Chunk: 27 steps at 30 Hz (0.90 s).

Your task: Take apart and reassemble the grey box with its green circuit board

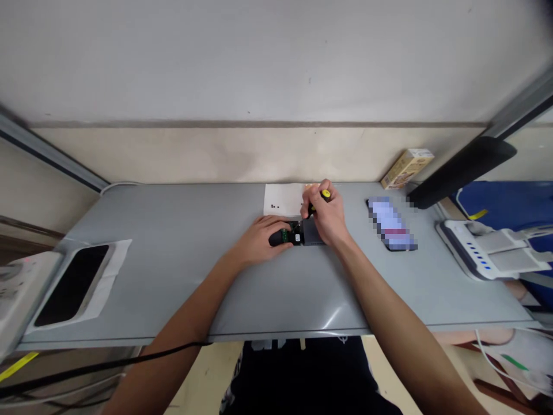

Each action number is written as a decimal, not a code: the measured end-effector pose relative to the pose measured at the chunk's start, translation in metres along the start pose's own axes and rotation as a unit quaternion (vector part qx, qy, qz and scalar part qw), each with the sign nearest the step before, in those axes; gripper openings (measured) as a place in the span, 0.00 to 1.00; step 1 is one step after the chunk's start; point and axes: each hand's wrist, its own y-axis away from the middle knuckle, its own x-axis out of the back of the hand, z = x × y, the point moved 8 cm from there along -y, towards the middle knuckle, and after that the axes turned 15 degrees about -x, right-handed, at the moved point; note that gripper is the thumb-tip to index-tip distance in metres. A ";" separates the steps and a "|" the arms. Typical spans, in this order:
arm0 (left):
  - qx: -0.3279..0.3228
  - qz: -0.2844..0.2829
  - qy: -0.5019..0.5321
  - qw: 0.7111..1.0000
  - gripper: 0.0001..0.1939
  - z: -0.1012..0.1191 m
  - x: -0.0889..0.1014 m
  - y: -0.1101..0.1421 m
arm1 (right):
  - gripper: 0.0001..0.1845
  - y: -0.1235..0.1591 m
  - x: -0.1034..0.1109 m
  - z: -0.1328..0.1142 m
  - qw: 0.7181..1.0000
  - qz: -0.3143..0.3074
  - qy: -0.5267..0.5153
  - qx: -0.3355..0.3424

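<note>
The left hand point(258, 241) holds a flat black device with green circuitry point(297, 237) (probably fragile; best gripped by its casing); beside it, the right hand point(333, 220) grips a yellow-capped black screwdriver point(325, 195).

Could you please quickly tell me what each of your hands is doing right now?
Left hand: closed around the black device with exposed green circuit board.
Right hand: closed, holding a black-and-yellow screwdriver.
</note>
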 end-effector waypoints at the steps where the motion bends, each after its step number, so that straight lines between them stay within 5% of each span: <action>1: 0.002 -0.003 0.000 1.000 0.14 0.000 0.000 0.000 | 0.28 0.000 0.000 0.000 1.000 0.008 0.008 0.005; 11: -0.006 -0.004 -0.007 1.000 0.13 -0.001 -0.001 0.002 | 0.21 0.005 -0.020 -0.002 0.997 -0.077 -0.016 -0.022; 19: -0.005 -0.003 0.001 1.000 0.12 -0.002 0.000 0.001 | 0.27 0.006 -0.006 0.004 0.998 -0.009 0.068 0.006; 27: -0.010 0.011 -0.003 1.000 0.11 -0.001 0.001 0.000 | 0.22 0.002 -0.009 0.003 0.997 -0.040 -0.050 -0.039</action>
